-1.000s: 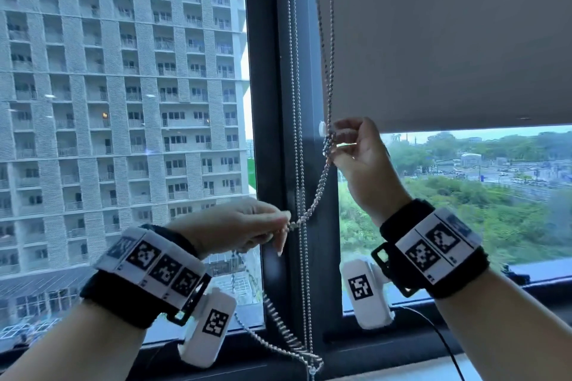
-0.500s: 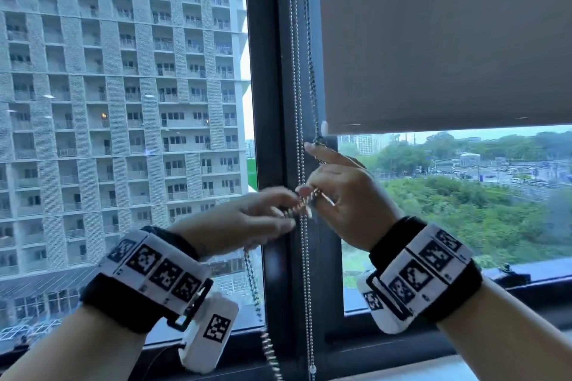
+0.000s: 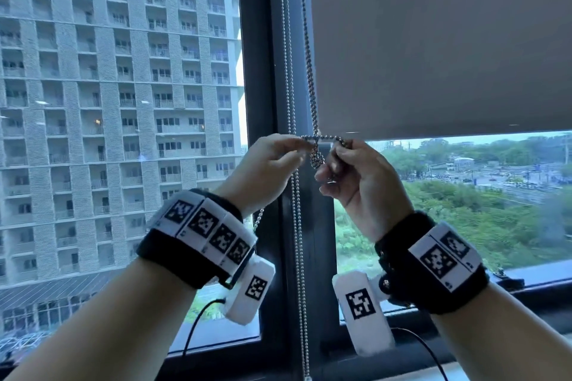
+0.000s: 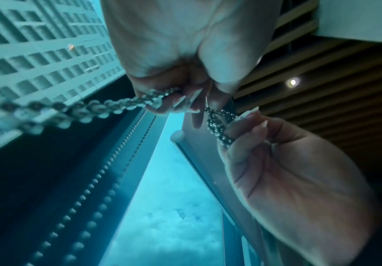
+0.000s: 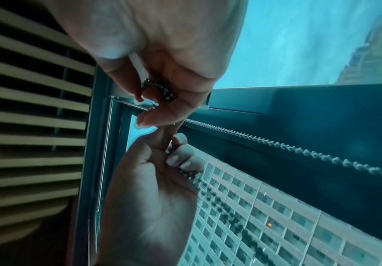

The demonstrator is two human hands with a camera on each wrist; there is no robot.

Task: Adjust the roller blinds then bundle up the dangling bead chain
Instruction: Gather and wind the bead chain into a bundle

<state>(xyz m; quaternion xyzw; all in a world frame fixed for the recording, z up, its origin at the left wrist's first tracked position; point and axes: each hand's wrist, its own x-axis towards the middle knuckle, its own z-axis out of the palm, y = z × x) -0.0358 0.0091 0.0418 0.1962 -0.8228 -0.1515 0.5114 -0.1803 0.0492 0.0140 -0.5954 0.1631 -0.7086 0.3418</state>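
The grey roller blind (image 3: pixel 433 40) covers the upper right pane, its bottom edge level with my hands. The metal bead chain (image 3: pixel 309 77) drops along the blind's left edge into a wound clump (image 3: pixel 317 159) between my hands. A short stretch of it runs taut and level from my left hand (image 3: pixel 297 141) to my right hand (image 3: pixel 340 148). In the left wrist view my left hand (image 4: pixel 169 100) grips a doubled length of chain (image 4: pixel 82 108). My right hand (image 5: pixel 155 97) pinches a bunch of beads (image 5: pixel 160 89). The chain's slack end hangs behind my left wrist.
Another straight bead chain (image 3: pixel 297 257) hangs down the dark window post (image 3: pixel 260 71) to the sill. Black cables (image 3: pixel 198 325) trail from both wrist cameras. A high-rise building fills the left pane, trees and roads the right.
Both hands have risen to the blind's bottom edge and moved apart. The chain now runs tight between them above a wound clump, and the long loop that sagged near the sill is drawn up.
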